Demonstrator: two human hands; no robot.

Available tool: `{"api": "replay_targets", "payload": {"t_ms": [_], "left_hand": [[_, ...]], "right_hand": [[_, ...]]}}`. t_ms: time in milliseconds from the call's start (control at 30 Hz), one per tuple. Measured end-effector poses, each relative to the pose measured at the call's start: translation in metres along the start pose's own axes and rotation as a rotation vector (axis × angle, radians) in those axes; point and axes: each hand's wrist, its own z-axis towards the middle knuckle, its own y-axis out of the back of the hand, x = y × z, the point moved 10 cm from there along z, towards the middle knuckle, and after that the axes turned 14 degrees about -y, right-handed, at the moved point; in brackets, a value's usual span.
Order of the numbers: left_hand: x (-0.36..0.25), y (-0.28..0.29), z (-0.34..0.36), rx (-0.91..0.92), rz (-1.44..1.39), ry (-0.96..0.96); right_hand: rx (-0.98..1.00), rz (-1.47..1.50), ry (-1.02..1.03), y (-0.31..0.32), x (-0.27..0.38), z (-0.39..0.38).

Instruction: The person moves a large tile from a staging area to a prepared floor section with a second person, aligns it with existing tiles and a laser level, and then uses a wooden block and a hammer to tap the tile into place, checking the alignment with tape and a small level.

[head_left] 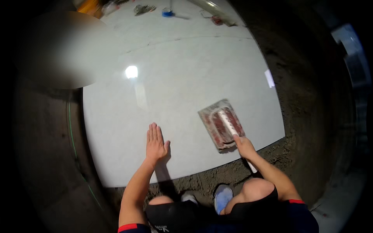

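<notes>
A large glossy white tile (178, 93) lies in front of me. My left hand (156, 145) is flat on or just over its near left part, fingers stretched out and holding nothing. My right hand (244, 146) is closed around the white handle of a rectangular tile tamper (216, 132). This flat tool has a grey, mortar-smeared rim and a reddish middle. It is over the tile's near right part; whether it touches the surface I cannot tell. The handle's end sticks out below my fist.
Rough mortar (297, 116) borders the tile at the right and near edges. A green line (71, 124) runs along the left. On the far surface are a blue item (167, 13), a long bar (213, 9) and an orange object (89, 7). My shoes (223, 197) are at the near edge.
</notes>
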Motion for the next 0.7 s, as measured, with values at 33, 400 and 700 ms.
{"api": "replay_targets", "payload": {"t_ms": [33, 400, 700], "left_hand": [[0.009, -0.013, 0.023, 0.022, -0.027, -0.065], [0.020, -0.043, 0.132, -0.024, 0.214, 0.317], [-0.031, -0.026, 0.219, -0.331, 0.393, 0.671]], "right_hand": [[0.091, 0.013, 0.008, 0.004, 0.033, 0.006], [-0.355, 0.361, -0.114, 0.069, -0.059, -0.049], [-0.456, 0.459, 0.186, 0.220, 0.019, -0.043]]}}
